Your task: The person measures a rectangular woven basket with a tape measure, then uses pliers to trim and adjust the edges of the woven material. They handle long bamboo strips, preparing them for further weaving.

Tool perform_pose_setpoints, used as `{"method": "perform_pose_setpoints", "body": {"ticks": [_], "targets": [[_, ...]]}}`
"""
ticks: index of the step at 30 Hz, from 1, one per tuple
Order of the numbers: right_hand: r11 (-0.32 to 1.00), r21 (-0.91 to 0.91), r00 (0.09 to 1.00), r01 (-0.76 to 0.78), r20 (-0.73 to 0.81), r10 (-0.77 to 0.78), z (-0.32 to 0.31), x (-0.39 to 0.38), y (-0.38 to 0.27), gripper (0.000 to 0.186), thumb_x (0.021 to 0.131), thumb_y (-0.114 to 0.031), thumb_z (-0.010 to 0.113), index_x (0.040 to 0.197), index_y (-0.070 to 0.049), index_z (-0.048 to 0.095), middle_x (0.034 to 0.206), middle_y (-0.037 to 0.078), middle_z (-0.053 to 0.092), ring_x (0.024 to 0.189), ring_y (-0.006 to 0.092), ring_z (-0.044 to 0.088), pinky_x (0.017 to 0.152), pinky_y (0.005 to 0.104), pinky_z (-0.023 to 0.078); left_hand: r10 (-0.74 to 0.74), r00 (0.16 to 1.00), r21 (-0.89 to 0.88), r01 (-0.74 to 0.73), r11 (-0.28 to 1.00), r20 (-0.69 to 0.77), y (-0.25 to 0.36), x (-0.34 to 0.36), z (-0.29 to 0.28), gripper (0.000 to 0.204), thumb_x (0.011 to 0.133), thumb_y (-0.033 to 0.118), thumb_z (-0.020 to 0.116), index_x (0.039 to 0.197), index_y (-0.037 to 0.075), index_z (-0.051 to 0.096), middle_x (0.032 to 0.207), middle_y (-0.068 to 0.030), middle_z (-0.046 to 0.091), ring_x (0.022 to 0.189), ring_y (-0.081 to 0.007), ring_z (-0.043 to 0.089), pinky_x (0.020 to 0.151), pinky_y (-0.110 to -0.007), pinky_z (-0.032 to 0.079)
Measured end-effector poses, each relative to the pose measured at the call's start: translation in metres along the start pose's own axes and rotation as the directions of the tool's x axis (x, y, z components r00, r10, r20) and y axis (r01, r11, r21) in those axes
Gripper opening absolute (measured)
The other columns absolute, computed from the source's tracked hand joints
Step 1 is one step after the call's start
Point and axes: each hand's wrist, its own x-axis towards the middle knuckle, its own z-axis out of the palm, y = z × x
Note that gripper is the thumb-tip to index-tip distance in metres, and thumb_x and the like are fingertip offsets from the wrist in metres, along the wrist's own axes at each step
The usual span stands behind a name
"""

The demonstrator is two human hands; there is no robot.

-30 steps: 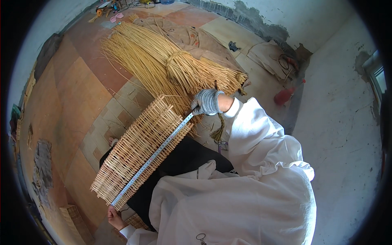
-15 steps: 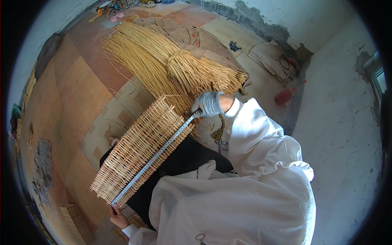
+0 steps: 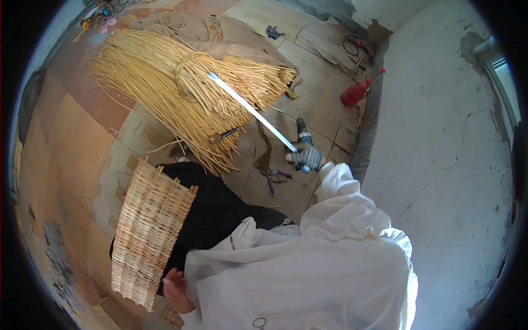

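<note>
The gloved right hand is closed around a tape measure, whose pale blade sticks out up and to the left over the wicker rods. A woven wicker panel, with rod ends poking past its upper edge, rests against my dark-clothed leg on the left. By the panel's lower right side is my bare left hand, raised and slightly blurred, its fingers loosely bent and apart with nothing seen in them. Just beyond the right hand lies a cordless drill. Purple-handled pliers lie on the floor nearer me.
A large tied bundle of wicker rods lies ahead on brown cloth. A dark-bladed hand tool sits at its near edge. A red spray bottle stands by the right wall. A grey rag is at far left.
My right hand has moved right and away from the panel, taking the tape measure along. My left hand has let go of the tape's end. The panel has turned more upright.
</note>
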Motion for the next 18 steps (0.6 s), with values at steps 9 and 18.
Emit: {"method": "perform_pose_setpoints", "body": {"ticks": [9, 18], "targets": [[0.91, -0.22, 0.937, -0.35, -0.073, 0.343, 0.044, 0.064, 0.138, 0.03, 0.076, -0.037, 0.072, 0.081, -0.01, 0.06, 0.061, 0.001, 0.052, 0.054, 0.0143, 0.051, 0.05, 0.0312, 0.04, 0.007, 0.998, -0.752, -0.057, 0.657, -0.07, 0.009, 0.053, 0.063, 0.038, 0.09, 0.028, 0.058, 0.122, 0.009, 0.05, 0.107, -0.0086, 0.06, 0.085, -0.0131, 0.06, 0.065, -0.024, 0.051], [0.829, -0.236, 0.859, -0.507, -0.06, 0.508, 0.085, 0.128, 0.169, 0.03, 0.076, -0.036, 0.072, 0.084, -0.01, 0.061, 0.062, 0.004, 0.052, 0.056, 0.0169, 0.051, 0.052, 0.0325, 0.041, -0.272, 0.959, -0.834, 0.211, 0.51, 0.077, 0.027, 0.007, 0.125, 0.041, 0.089, 0.032, 0.059, 0.117, 0.002, 0.052, 0.102, -0.009, 0.062, 0.083, -0.0163, 0.059, 0.07, -0.025, 0.054]]}}
